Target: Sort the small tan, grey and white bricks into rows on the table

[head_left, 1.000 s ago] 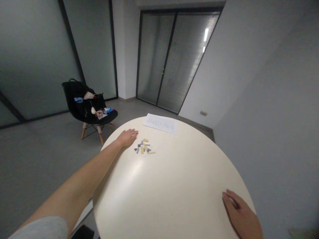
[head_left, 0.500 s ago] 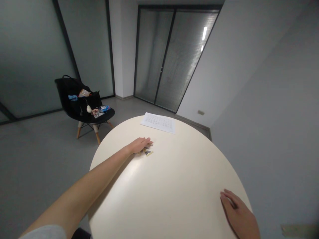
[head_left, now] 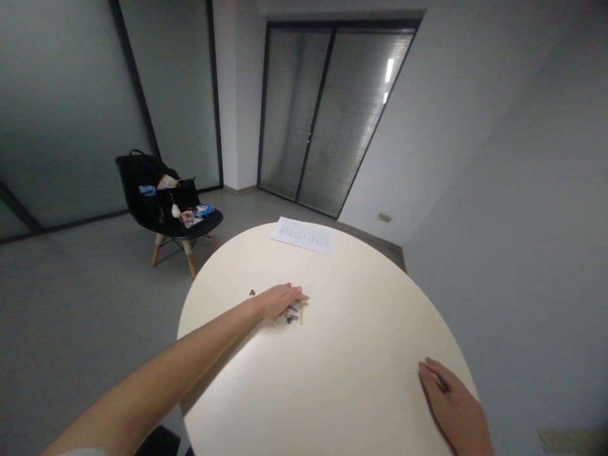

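My left hand (head_left: 281,299) lies palm down on the round white table (head_left: 361,342), fingers stretched to the right. Under and beside its near edge is a pile of small yellow, grey and clear pieces (head_left: 292,315), partly hidden by the palm. A few small dark bits (head_left: 252,292) lie apart, just left of the wrist. At the table's right edge rests my right hand (head_left: 451,399), fingers loosely curled and thumb near the fingertips; nothing shows in it.
A printed white sheet (head_left: 304,235) lies at the table's far edge. Beyond the table on the left stands a black chair (head_left: 137,196) with a bag and small packets on it. Walls and glass panels surround the area.
My left hand has moved nearer and slightly right, and the pile has shifted with it. Small dark bits now show behind the wrist. My right hand has stayed at the edge.
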A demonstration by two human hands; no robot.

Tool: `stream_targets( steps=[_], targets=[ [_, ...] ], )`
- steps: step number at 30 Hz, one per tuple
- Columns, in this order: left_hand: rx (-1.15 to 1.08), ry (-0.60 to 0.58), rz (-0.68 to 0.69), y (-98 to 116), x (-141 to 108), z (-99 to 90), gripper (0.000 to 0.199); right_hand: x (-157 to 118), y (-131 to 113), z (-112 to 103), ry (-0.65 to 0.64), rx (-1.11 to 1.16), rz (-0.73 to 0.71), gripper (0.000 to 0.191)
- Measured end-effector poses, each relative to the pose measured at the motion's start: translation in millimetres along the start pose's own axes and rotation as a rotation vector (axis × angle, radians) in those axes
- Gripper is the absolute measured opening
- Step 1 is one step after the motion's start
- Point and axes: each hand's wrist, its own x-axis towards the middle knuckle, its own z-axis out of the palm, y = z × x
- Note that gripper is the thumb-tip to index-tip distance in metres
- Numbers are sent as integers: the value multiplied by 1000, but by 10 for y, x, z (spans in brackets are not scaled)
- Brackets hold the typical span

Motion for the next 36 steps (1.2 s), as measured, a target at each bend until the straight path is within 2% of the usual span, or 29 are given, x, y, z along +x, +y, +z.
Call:
stream_targets(
  steps=[7, 16, 18, 20, 23, 24, 26, 28, 30, 34, 36],
  targets=[
    [128, -97, 33, 108, -81, 41, 81, 8, 26, 2, 18, -5, -9, 57],
    [140, -123, 27, 144, -163, 122, 80, -7, 17, -7, 9, -8, -1, 56],
    [125, -55, 87, 104, -159, 49, 79, -15, 6, -13, 10, -13, 1, 58],
    [105, 86, 113, 30, -173, -102, 76, -19, -4, -21, 6, -12, 0, 59],
    [131, 297, -29, -131, -244, -370, 78, -17, -14, -30, 7, -10, 3, 58],
    [140, 330, -83, -183, -274, -430, 80, -16, -14, -31, 6, -9, 3, 58],
    [145, 298, -111, -257, -320, -460, 82, -14, -9, -27, 3, -5, 1, 58],
    [149, 249, -86, -264, -326, -367, 78, -14, -1, -21, -1, -6, 3, 59],
    [148, 171, -39, -203, -289, -198, 73, -13, 6, -15, -2, -11, 11, 59],
    [237, -39, 54, 24, -186, 138, 67, -8, 3, -13, -10, -21, 17, 60],
    [244, -100, 72, 135, -175, 247, 64, -4, -3, -13, -12, -24, 21, 60]
  ],
)
